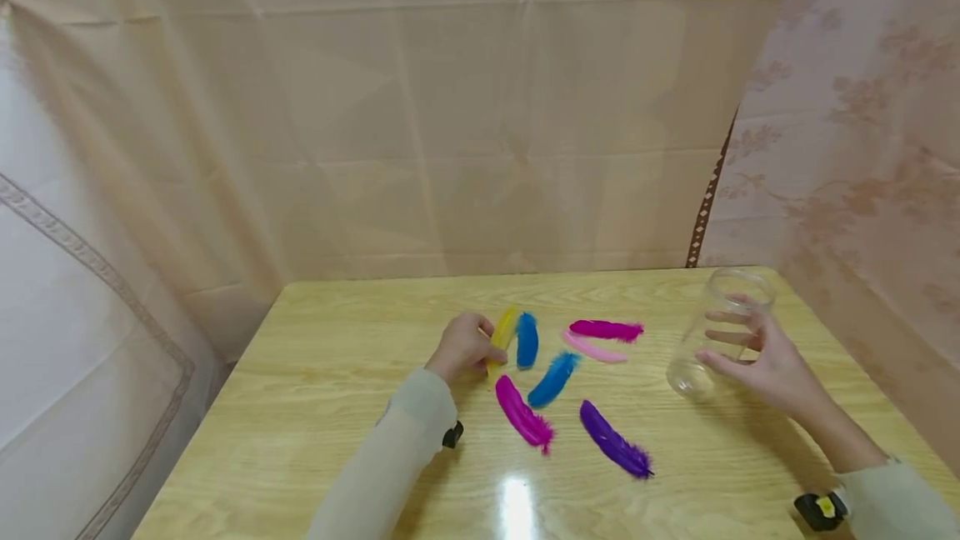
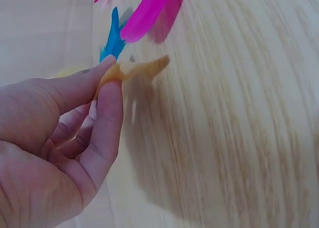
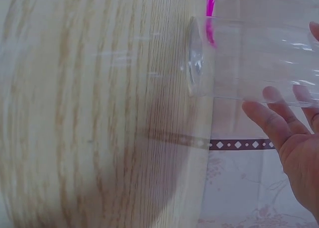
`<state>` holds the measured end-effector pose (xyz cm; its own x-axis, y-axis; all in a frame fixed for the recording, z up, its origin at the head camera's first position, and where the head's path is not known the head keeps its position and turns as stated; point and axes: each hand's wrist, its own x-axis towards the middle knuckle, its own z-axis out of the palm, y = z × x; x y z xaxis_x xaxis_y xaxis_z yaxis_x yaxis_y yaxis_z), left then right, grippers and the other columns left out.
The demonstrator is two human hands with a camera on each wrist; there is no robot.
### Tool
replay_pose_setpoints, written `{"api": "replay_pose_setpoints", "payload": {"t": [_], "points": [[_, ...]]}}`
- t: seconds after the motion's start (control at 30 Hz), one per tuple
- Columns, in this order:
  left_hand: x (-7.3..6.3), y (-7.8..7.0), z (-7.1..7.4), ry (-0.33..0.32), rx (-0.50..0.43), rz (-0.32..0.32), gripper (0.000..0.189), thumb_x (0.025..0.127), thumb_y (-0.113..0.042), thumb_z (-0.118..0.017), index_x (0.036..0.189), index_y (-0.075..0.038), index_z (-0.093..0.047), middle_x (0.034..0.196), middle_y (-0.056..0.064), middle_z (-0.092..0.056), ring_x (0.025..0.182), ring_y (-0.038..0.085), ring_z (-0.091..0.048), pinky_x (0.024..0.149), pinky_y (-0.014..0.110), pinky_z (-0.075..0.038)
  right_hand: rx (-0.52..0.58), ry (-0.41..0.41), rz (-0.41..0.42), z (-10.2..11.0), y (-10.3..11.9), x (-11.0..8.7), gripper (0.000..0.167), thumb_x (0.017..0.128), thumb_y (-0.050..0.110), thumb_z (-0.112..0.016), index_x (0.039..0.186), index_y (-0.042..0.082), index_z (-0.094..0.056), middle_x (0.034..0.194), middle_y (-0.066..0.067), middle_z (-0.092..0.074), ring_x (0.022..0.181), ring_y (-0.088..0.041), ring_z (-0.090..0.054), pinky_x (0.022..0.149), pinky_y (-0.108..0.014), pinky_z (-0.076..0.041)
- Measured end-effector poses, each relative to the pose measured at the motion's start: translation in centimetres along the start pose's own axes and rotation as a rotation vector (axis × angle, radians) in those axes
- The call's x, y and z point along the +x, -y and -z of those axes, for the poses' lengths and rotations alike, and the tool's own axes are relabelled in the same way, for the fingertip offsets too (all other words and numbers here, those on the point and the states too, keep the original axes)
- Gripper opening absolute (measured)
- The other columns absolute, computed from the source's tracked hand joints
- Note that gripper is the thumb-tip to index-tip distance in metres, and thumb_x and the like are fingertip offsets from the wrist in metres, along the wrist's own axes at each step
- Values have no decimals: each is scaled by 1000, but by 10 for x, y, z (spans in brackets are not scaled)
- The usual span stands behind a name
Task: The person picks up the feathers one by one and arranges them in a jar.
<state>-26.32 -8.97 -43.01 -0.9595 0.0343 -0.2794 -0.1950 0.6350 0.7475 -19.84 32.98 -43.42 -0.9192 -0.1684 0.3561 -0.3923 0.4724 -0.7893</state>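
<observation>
A yellow feather (image 1: 504, 330), narrow and slightly curved, was pinched between the thumb and fingers of the left hand (image 1: 463, 345); it was held at the left end of the feather group, just beside a blue feather (image 1: 527, 342). Its vane looked soft and thin, tinted bright yellow from above and orange-tan at the wrist, where a shadow was cast on the table (image 1: 315, 407). Whether the feather was touching the wood could not be told. A jar (image 1: 692, 361), cylindrical, clear and glossy, was gripped by the right hand (image 1: 783, 369), the thumb being set across its near side and the fingers seen through its wall. Near the middle of the table, a second blue feather (image 1: 552, 380), a magenta feather (image 1: 522, 415) and a purple feather (image 1: 615, 442) were laid out, their edges frayed and downy at one end. Farther back, a pale pink feather (image 1: 592, 347) was placed against another magenta feather (image 1: 606, 330). The tabletop was marked by pale, streaked wood grain and a polished sheen. It was backed by a creased beige cloth (image 1: 480, 107) and flanked on the right by a floral cloth (image 1: 862, 123).
</observation>
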Motion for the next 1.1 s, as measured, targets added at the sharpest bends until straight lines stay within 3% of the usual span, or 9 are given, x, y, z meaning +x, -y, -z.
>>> {"api": "replay_pose_setpoints", "payload": {"t": [0.07, 0.3, 0.53, 0.77, 0.93, 1.1], "points": [[0, -2, 1, -6, -11, -4, 37, 76, -5, -90, 101, -1, -63, 92, 13, -61, 61, 21, -64, 57, 29, -58, -3, 0, 3, 1, -1, 0, 89, 89, 2, -78, 156, 18, -22, 132, 9, -55, 105, 7, -61, 73, -21, -57], [3, 0, 3, -29, 18, -46, 29, 78, -7, -89, 97, -1, -68, 92, 10, -63, 75, 22, -65, 63, 31, -60, -14, 13, 12, 3, -2, -1, 91, 89, 2, -78, 157, 13, -18, 136, -20, -53, 107, 6, -61, 74, -22, -57], [1, -4, 8, -18, 29, -83, 28, 80, -8, -87, 101, -2, -68, 92, 10, -65, 76, 21, -64, 66, 30, -59, -2, 12, 7, 4, -1, 0, 91, 90, 3, -77, 157, 18, -18, 137, -21, -52, 109, 2, -62, 75, -24, -58], [-4, -13, 12, 27, 55, -166, 27, 83, -9, -85, 105, -2, -70, 93, 9, -65, 75, 19, -62, 66, 27, -57, -6, 2, 0, 5, 0, 0, 93, 89, 3, -78, 157, 21, -18, 137, -22, -51, 108, 5, -60, 75, -24, -58], [-9, -12, 17, 19, 60, -165, 24, 83, -9, -85, 102, -3, -71, 93, 9, -64, 76, 19, -62, 64, 28, -57, 29, 16, -9, -3, 1, 4, 93, 89, 6, -80, 157, 19, -19, 138, -24, -51, 110, -1, -62, 77, -28, -58], [-8, -14, 16, 73, 6, -179, 24, 87, -10, -81, 106, -1, -69, 93, 10, -64, 77, 21, -65, 66, 30, -60, 22, 8, 5, 1, 3, 0, 94, 87, 2, -79, 157, 13, -18, 138, -28, -50, 109, 0, -62, 76, -28, -59]]}}
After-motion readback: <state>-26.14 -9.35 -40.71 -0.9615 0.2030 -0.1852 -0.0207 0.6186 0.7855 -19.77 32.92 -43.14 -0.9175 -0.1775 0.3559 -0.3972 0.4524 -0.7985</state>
